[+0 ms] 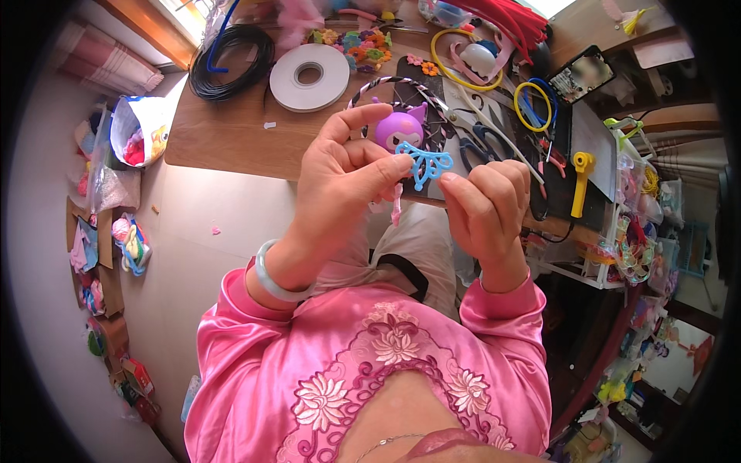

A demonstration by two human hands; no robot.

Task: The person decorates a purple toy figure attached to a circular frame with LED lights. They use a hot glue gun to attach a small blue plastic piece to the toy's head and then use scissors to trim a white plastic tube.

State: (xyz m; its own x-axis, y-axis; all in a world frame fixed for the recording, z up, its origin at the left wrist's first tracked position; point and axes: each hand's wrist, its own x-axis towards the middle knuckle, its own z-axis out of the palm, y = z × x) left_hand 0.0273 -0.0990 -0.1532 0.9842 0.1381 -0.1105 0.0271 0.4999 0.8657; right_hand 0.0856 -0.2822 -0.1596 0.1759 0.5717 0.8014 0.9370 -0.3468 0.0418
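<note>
My left hand [341, 168] pinches a small light blue openwork crown [429, 163] between thumb and fingers. Just behind the crown is a purple cartoon character head [399, 130] with pointed ears. A hoop wrapped in black, white and pink ribbon [399, 82] arches around that head, and my left fingers overlap its left side. My right hand [489, 202] is curled, its thumb and index fingertip together at the crown's lower right edge. Whether those fingertips grip anything is hidden. A pink ribbon end [396, 208] hangs below my left hand.
On the wooden table [231, 136] lie a white ribbon spool [310, 78], a black wire coil [231, 63] and felt flowers [370, 49]. Scissors [480, 139], a yellow glue gun [580, 182] and a phone [582, 72] sit at the right. A white bag [139, 124] stands left.
</note>
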